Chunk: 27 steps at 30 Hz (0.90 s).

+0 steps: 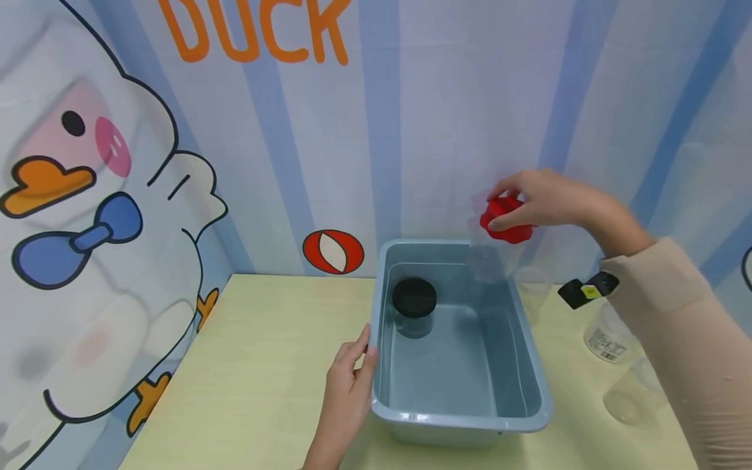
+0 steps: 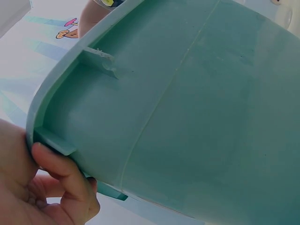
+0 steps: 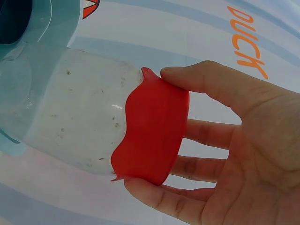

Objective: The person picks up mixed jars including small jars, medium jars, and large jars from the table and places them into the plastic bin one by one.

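My right hand (image 1: 543,199) grips a clear plastic jar (image 3: 79,110) by its red wavy-edged lid (image 1: 506,220), above the far right corner of a blue-grey plastic basin (image 1: 455,423). In the right wrist view, thumb and fingers pinch the lid (image 3: 152,131) from its sides, and specks mark the jar's wall. At the basin's left side, my left hand (image 1: 349,385) holds the rim; the left wrist view shows its fingers curled at the rim's underside. A clear jar with a black lid (image 1: 414,297) stands inside the basin, near its far left.
Right of the basin are several clear containers: one by the far corner (image 1: 533,287), one with a printed label (image 1: 608,339), and one lying tilted (image 1: 628,398) near my right sleeve. A duck-printed cloth (image 1: 282,150) hangs behind the pale yellow table (image 1: 247,365).
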Tool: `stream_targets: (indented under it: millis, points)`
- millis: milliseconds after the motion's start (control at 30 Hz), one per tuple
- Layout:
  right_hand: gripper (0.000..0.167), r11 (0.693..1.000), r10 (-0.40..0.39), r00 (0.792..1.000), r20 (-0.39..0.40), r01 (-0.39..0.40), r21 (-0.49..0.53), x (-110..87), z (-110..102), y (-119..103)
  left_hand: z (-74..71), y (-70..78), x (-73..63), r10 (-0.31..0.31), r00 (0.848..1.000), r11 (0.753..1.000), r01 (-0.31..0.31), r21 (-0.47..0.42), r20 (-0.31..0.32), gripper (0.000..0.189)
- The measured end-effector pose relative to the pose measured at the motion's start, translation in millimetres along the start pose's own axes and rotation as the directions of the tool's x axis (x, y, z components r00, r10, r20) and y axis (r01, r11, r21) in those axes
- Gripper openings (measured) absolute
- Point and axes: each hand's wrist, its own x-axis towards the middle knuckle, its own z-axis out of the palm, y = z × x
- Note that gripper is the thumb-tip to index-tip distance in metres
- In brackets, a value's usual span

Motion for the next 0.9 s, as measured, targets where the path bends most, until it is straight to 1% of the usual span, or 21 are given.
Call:
stream_targets:
  millis: [167,367,500,700,900]
  points:
    - [0.06,1.0,-0.021,1.0,-0.005,0.022,0.012,3.0,4,-3,0.4,0.8,0.3,-0.012,1.0,1.0,0.012,0.011,-0.003,0.051]
    - [0.062,0.999,-0.036,0.999,-0.013,0.036,0.018,6.4,8,-6,0.1,0.2,0.4,-0.001,1.0,1.0,0.001,0.007,-0.004,0.051]
    - [0.06,0.998,-0.048,0.999,-0.017,0.048,0.027,8.0,10,-7,0.1,1.2,0.5,-0.005,1.0,1.0,0.006,0.013,-0.007,0.05]
    - [0.06,0.997,-0.079,0.997,-0.021,0.079,0.022,11.2,17,-4,0.2,1.7,0.1,-0.011,1.0,1.0,0.011,0.015,-0.007,0.051]
    - [0.061,0.996,-0.086,0.996,-0.015,0.086,0.039,14.4,26,-2,-0.4,1.8,-0.2,-0.016,1.0,1.0,0.016,0.013,-0.001,0.051]
